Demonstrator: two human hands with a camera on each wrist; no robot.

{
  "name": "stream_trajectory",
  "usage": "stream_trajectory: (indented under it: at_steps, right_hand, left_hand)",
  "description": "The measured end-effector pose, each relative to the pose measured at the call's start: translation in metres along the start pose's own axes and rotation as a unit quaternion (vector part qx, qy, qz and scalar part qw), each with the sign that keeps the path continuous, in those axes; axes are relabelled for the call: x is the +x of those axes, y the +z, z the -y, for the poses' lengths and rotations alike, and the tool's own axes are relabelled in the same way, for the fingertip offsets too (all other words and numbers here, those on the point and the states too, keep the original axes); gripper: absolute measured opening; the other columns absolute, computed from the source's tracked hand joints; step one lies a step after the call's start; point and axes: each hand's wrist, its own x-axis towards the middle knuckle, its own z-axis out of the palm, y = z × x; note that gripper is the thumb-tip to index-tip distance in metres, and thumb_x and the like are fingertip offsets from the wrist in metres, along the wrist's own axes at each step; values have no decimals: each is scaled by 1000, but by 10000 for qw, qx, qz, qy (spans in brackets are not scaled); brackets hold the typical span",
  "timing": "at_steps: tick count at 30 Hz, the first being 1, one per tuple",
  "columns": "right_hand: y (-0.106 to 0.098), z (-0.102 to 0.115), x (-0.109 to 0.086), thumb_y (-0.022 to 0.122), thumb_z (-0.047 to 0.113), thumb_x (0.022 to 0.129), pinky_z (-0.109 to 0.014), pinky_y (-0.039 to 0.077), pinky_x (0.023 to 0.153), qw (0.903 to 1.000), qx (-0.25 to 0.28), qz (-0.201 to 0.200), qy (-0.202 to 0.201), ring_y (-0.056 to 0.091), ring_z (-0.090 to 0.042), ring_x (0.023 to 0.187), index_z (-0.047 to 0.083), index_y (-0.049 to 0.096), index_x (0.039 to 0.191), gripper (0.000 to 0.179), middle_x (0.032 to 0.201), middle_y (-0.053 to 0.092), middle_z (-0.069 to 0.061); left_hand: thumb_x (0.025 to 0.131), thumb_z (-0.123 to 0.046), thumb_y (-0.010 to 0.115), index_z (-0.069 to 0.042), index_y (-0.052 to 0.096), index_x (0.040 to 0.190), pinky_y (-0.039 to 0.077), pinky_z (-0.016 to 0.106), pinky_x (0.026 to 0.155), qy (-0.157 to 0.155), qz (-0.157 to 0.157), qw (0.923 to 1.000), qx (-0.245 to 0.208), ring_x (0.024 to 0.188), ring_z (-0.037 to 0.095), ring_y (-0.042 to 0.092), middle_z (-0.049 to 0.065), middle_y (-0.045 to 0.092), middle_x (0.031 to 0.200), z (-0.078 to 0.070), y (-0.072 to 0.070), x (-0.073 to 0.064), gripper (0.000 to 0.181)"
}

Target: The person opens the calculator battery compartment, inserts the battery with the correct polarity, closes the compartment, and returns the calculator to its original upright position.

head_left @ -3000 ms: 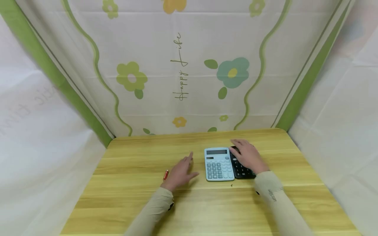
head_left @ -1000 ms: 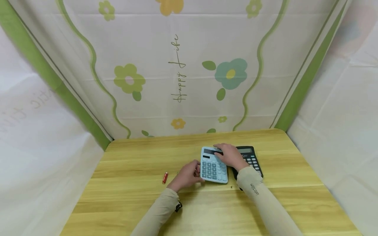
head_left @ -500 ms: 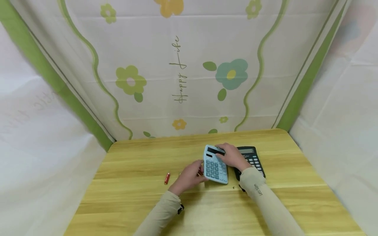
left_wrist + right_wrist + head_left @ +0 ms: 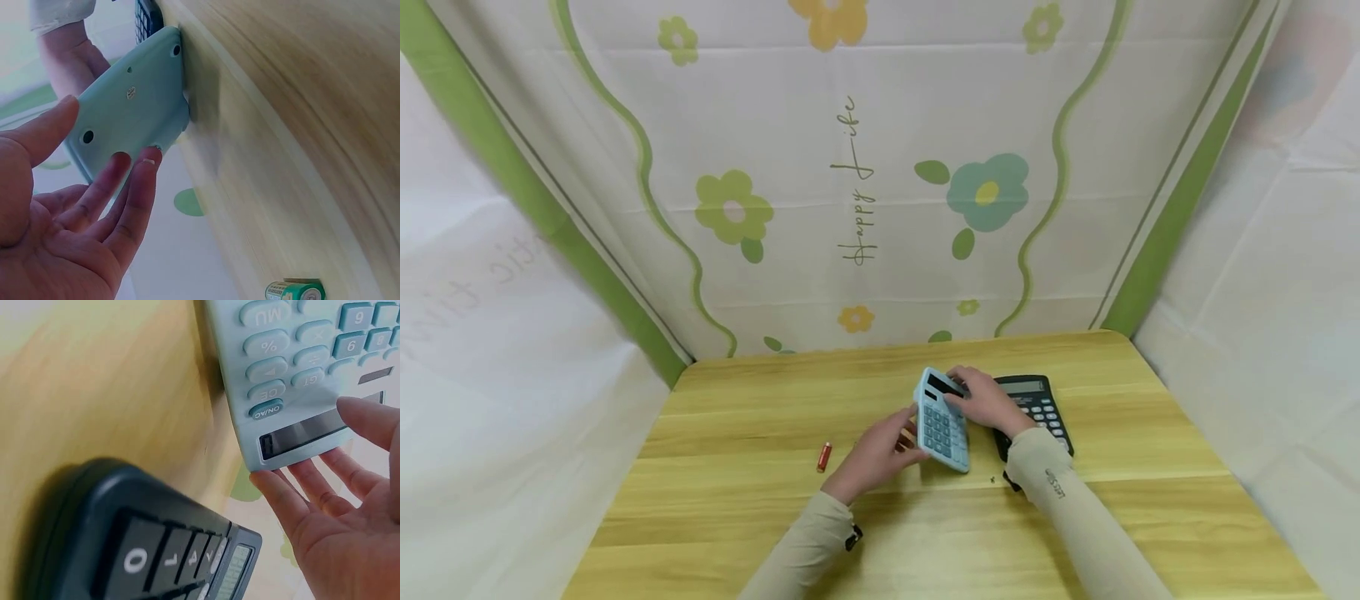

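The blue calculator [image 4: 942,432] we pinch between left hand [image 4: 875,456] and right hand [image 4: 988,402] tilts steeper than before, long axis pointing screen-first away.

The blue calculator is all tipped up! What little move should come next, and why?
I'd probably curl the left grip more firmly round the raised left edge. The blue calculator is tilted, and the right grip pinches its top end, but the left fingertips seem just to rest against its back, so a firmer hold might steady it.

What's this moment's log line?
left grip: blue calculator, left edge | right grip: its top end | blue calculator: tilted | black calculator: on table
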Motion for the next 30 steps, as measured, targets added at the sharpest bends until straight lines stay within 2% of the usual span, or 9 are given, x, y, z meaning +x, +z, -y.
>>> stream_trajectory:
  at_steps: [4, 8, 15, 20, 25, 27, 30]
  right_hand:
    - [1, 0, -1, 65, 25, 104, -57, 51, 105, 9999, 93, 42, -95, 61, -37, 126, 5, 58, 140, 41, 138, 62, -19]
    - [2, 0, -3, 64, 23, 105, -57, 50, 106, 9996, 220, 71, -139, 60, -38, 128, 5, 57, 141, 41, 139, 60, -19]
    - [5, 1, -2, 63, 24, 105, -58, 51, 104, 9992, 372, 57, -151, 58, -40, 128, 7, 59, 139, 38, 133, 53, -20]
    - [4, 6, -2, 63, 28, 105, -53, 54, 96, 9995, 308, -47, -20, 61, -32, 116, 9, 61, 138, 38, 126, 57, -16]
    - [4, 9, -4, 50, 27, 111, -45, 58, 84, 9967, 813, 53, 50, 64, -30, 104, 3, 58, 141, 39, 128, 55, -20]
    - [5, 10, -4, 44, 31, 113, -45, 58, 85, 9945, 1044, 86, 86, 65, -31, 102, 2, 57, 142, 43, 130, 54, -22]
    - [6, 12, -4, 42, 45, 112, -48, 55, 89, 9935, 1127, 26, 149, 63, -29, 103, 4, 58, 142, 52, 132, 54, -21]
  left_hand:
    - [100, -28, 71, -10, 29, 164, 58, 24, 91, 4, 90, 9997, -212, 114, 21, 71, 8, 63, 143, 1, 1, -2, 78]
    - [102, -28, 69, -11, 26, 165, 58, 26, 93, 30, 123, 9995, -283, 120, 24, 69, 9, 56, 152, 0, -1, -3, 78]
    - [102, -32, 68, -10, 26, 165, 59, 27, 92, 62, 61, 10000, -30, 120, 26, 69, 12, 55, 153, -3, -3, -3, 78]
    - [102, -31, 68, -8, 27, 164, 59, 29, 93, 97, 19, 9999, -59, 120, 29, 69, 12, 55, 153, -5, -2, -4, 78]
    - [103, -32, 67, -10, 27, 165, 59, 30, 95, 162, -57, 9998, -41, 120, 29, 68, 9, 53, 155, -4, 0, -3, 77]
    - [103, -34, 66, -12, 26, 165, 58, 30, 97, 162, -77, 9998, -32, 121, 27, 68, 7, 52, 156, -4, 1, -3, 77]
    - [104, -35, 65, -15, 24, 166, 57, 32, 99, 178, -90, 9998, -98, 123, 27, 66, 7, 54, 154, -4, 2, -4, 78]
